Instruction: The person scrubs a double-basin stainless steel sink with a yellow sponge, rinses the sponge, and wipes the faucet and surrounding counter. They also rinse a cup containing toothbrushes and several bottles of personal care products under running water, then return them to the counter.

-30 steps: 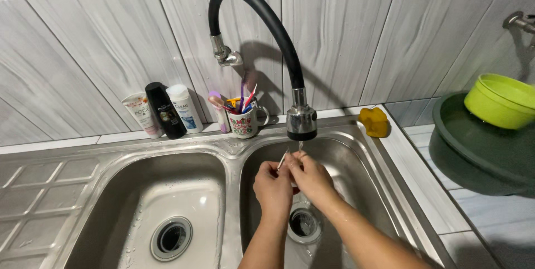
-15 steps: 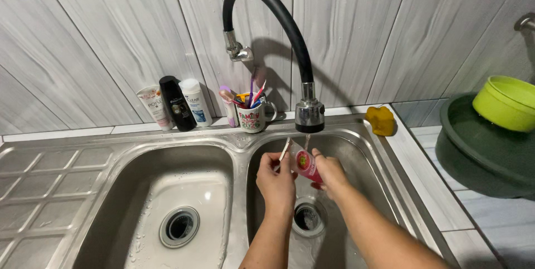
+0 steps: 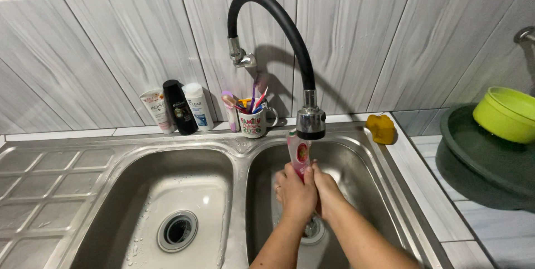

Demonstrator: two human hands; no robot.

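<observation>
Both my hands are over the right sink basin [image 3: 356, 174], pressed together around a small pink-and-red sachet [image 3: 298, 153]. My left hand [image 3: 293, 193] grips its lower part from the left and my right hand [image 3: 325, 186] closes on it from the right. The sachet stands upright, its top just beside the chrome head of the black flexible faucet [image 3: 310, 123]. I cannot tell whether water is running.
Left basin [image 3: 167, 191] with a drain, ribbed drainboard [image 3: 33, 191] far left. On the back ledge stand three tubes and bottles [image 3: 178, 107], a mug of toothbrushes [image 3: 253, 119] and a yellow sponge [image 3: 381, 128]. A green bowl [image 3: 504, 114] sits in a dark basin [image 3: 479, 157] at right.
The sachet went from hidden between my fingers to tilted, then upright under the faucet head. Both hands closed together around its lower part.
</observation>
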